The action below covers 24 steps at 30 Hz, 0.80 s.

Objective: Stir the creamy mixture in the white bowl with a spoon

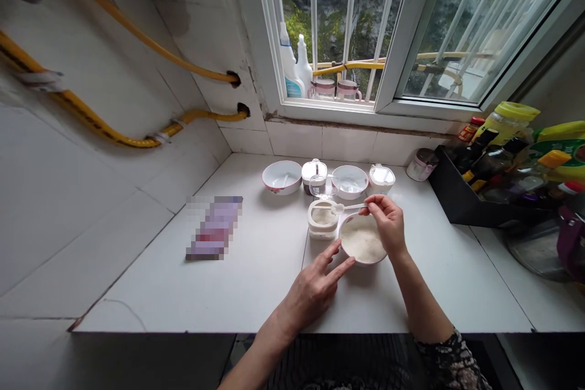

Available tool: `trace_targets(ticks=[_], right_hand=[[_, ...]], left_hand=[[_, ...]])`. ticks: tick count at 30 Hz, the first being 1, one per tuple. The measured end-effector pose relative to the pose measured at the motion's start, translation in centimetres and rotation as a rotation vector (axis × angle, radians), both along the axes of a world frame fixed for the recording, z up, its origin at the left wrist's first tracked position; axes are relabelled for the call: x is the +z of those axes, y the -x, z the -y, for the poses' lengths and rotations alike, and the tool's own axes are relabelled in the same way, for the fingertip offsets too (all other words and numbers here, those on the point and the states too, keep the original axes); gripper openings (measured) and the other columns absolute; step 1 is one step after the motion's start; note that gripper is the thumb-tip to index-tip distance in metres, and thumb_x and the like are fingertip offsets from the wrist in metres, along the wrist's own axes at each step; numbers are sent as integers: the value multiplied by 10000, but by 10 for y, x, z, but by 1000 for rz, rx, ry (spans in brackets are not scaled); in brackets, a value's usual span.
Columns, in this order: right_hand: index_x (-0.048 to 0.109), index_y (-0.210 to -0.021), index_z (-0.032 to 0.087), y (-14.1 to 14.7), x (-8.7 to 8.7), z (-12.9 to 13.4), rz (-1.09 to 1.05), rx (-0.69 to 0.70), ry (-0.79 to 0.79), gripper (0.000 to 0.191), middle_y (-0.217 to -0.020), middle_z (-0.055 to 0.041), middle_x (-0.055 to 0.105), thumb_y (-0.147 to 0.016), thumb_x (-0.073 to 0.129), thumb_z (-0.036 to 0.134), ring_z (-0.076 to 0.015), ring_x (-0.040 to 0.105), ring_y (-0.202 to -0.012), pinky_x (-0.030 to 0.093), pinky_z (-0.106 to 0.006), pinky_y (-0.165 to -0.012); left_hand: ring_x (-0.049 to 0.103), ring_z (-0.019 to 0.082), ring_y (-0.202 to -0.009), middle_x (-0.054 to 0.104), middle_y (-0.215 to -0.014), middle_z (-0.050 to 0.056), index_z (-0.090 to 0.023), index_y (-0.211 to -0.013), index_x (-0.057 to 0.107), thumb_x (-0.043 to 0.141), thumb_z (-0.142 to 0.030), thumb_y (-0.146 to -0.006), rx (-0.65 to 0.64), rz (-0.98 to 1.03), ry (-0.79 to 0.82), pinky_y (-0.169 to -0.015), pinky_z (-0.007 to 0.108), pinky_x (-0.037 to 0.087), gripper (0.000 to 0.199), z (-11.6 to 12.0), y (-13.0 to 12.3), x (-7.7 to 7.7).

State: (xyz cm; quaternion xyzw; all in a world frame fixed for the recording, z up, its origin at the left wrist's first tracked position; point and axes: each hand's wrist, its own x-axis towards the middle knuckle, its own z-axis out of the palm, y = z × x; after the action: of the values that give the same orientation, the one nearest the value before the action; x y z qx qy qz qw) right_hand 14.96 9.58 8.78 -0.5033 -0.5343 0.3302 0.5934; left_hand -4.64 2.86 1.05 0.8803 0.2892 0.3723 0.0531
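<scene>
Between thumb and fingers, my right hand (386, 219) pinches the handle of a small white spoon (350, 207). The spoon's bowl is over the near right rim of an open seasoning jar (322, 228) with pale contents. Just right of the jar, a bowl (364, 239) holds a whitish powder or grain; I cannot tell which. My left hand (315, 283) has its fingers stretched out, the index and middle fingertips at the bowl's left and near rim. It holds nothing.
Behind stand a white bowl (282, 178), a lidded jar (314, 172), a second white bowl (350, 183) and another lidded jar (381, 178). A black box (457, 198) of bottles is at right, a pixelated purple item (214, 228) at left. Yellow pipes (132, 139) run along the wall.
</scene>
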Motion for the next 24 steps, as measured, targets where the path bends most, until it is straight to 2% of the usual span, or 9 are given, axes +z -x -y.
trace_targets(ticks=[2, 5, 8, 10, 13, 16, 20, 24], right_hand=[[615, -876, 215, 10, -2, 3, 186, 33, -147, 110, -740, -22, 709, -879, 537, 292, -189, 659, -697, 504, -365, -754], [622, -887, 227, 18, -4, 7, 558, 132, -408, 145, -748, -10, 717, -902, 497, 157, -182, 633, -722, 436, -425, -909], [620, -886, 229, 17, -3, 8, 680, 153, -523, 188, -735, -4, 714, -902, 476, 110, -178, 614, -704, 410, -434, -936], [621, -896, 227, 12, -1, 9, 583, 66, -475, 152, -742, -18, 716, -912, 491, 151, -192, 624, -735, 435, -419, -899], [625, -900, 223, -4, 3, 9, 344, -84, -284, 102, -714, -20, 701, -908, 525, 244, -208, 640, -745, 478, -379, -794], [616, -819, 216, -23, 4, 9, 243, -98, -149, 105, -616, 16, 636, -858, 526, 253, -178, 597, -609, 480, -335, -693], [615, -707, 233, -35, 0, 8, 464, -58, -109, 124, -594, 12, 625, -763, 513, 190, -191, 577, -653, 465, -330, -704], [598, -648, 238, -25, -7, 8, 640, 38, -159, 171, -639, 6, 669, -730, 477, 149, -181, 572, -646, 458, -351, -784]], left_hand=[[531, 259, -1296, 284, -1579, 135, -242, -1481, 395, 387, 55, -810, 8, 8, -8, -960, 397, 576, 734, 0, -1, -1], [526, 263, -1301, 286, -1578, 139, -235, -1470, 412, 386, 54, -821, 6, 21, -12, -959, 392, 576, 711, 0, -1, 0], [533, 265, -1292, 294, -1572, 146, -221, -1454, 435, 393, 51, -830, -3, 24, -3, -960, 394, 575, 682, 0, -1, 0], [537, 263, -1287, 292, -1574, 142, -229, -1462, 425, 395, 52, -829, 0, 17, 2, -958, 401, 577, 692, 0, 0, 1], [536, 261, -1290, 292, -1576, 137, -240, -1475, 407, 394, 52, -829, 5, -2, 8, -960, 407, 576, 709, 1, 0, 1], [533, 261, -1295, 296, -1574, 135, -239, -1476, 405, 396, 50, -833, 4, -10, 13, -962, 403, 576, 705, 1, 1, 2], [542, 257, -1286, 307, -1565, 135, -246, -1479, 402, 393, 43, -845, 3, 6, 2, -956, 388, 581, 697, 1, 2, 1], [559, 255, -1264, 299, -1565, 143, -237, -1472, 414, 393, 33, -853, -2, 4, 9, -956, 378, 581, 676, 1, 2, 0]])
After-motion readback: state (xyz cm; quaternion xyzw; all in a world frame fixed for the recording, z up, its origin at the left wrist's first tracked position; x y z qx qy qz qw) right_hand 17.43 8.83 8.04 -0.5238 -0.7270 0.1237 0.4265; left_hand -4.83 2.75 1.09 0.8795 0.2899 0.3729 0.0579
